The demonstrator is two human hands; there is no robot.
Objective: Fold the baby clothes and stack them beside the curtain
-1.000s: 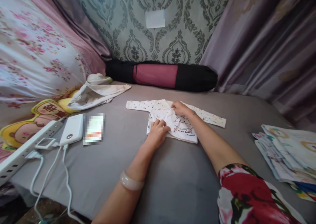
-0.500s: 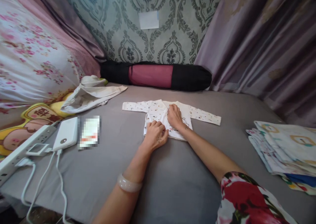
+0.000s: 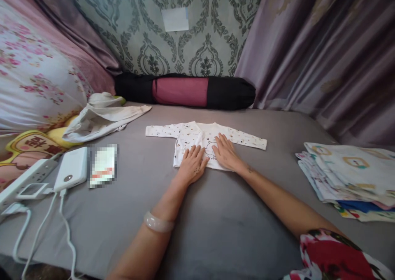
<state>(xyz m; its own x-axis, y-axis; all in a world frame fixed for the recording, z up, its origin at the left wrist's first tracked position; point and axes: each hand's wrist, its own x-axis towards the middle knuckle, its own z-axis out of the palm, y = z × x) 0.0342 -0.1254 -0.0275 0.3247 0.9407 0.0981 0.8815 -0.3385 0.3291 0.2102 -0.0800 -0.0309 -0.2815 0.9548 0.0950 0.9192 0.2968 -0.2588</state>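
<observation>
A small white baby shirt (image 3: pixel 189 136) with a tiny print lies flat on the grey bed sheet (image 3: pixel 216 222), its two long sleeves spread out to the sides. My left hand (image 3: pixel 193 162) rests flat on the lower left part of its front, fingers stretched out. On the right part of the front lies my right hand (image 3: pixel 227 152), also flat with fingers spread. A line drawing on the shirt shows between the two hands; the palms cover some of the lower front.
At right is a stack of folded baby clothes (image 3: pixel 348 177). On the left lie a crumpled pale garment (image 3: pixel 101 119), a white power bank (image 3: pixel 72 169), a power strip (image 3: pixel 27 177) with cables and a blurred packet (image 3: pixel 103 164). A black and red roll (image 3: pixel 182 91) lies along the wall.
My hands have gone from bent fingers at the shirt's front to flat, outstretched fingers on it. The right hand has shifted down and outward on the cloth. The camera view has moved slightly.
</observation>
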